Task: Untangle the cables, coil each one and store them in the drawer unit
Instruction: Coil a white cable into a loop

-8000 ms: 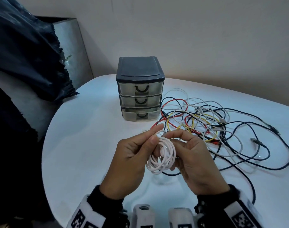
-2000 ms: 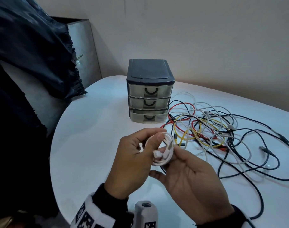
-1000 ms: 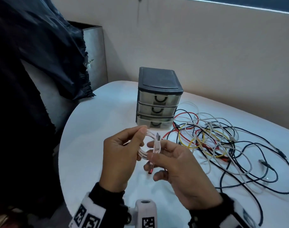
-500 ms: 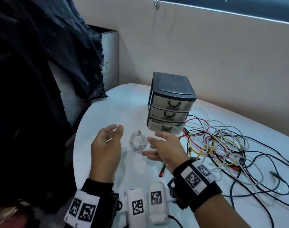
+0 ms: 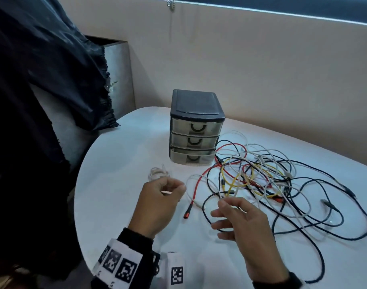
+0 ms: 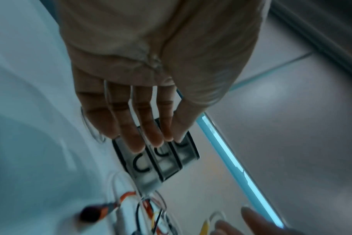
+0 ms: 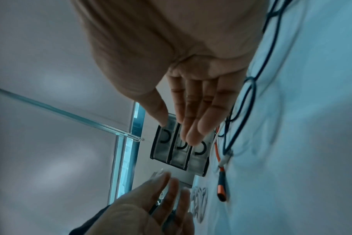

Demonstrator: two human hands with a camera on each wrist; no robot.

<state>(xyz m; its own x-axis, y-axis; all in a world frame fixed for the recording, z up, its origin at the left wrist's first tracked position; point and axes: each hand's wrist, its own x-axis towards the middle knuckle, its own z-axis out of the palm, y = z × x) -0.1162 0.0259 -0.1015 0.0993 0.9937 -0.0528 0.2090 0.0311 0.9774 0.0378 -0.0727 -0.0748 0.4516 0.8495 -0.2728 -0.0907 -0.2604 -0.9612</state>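
A white round-edged table (image 5: 120, 184) fills the lower part of the room's view, its top smooth and faintly bluish under cool light. Behind it runs a plain beige wall (image 5: 262, 69), bare and matte. Along the top of that wall sits the dark lower edge of a window (image 5: 282, 5), with a thin bright strip beneath it, and a beaded metal chain (image 5: 170, 3) hangs down from there against the wall. To the left a dark, crinkled cloth (image 5: 43, 69) with a frayed hem drapes down. Beside it, in the corner, stands a grey metallic panel (image 5: 118, 76).
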